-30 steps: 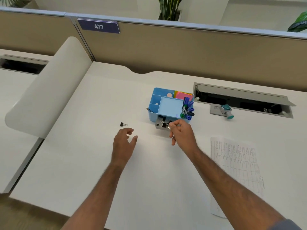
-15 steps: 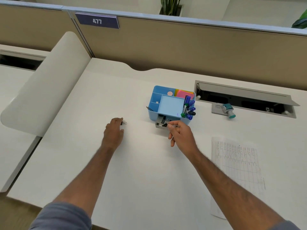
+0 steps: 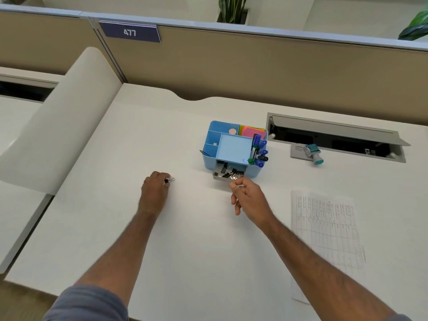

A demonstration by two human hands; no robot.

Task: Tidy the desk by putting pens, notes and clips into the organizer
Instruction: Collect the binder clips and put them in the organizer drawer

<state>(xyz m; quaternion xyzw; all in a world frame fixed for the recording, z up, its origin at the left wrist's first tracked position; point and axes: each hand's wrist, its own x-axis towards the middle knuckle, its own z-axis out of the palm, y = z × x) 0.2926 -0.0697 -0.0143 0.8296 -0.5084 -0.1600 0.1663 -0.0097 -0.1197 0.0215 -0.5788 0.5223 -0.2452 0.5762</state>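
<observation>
A light blue organizer stands mid-desk. Coloured sticky notes fill its back right slot, and several markers stand at its right side. Its small front drawer is pulled out and holds several black binder clips. My left hand rests on the desk to the organizer's left, fingertips pinched on a black binder clip whose wire handles stick out. My right hand sits just in front of the drawer with fingers curled loosely; I see nothing held in it.
A printed sheet lies on the desk to the right. A stamp and a small grey pad sit by the open cable tray. A beige partition backs the desk, and a rounded divider bounds the left.
My left hand reached forward and left to the loose binder clip and closed on it. My right hand drew back a little from the drawer, where it had been placing a clip.
</observation>
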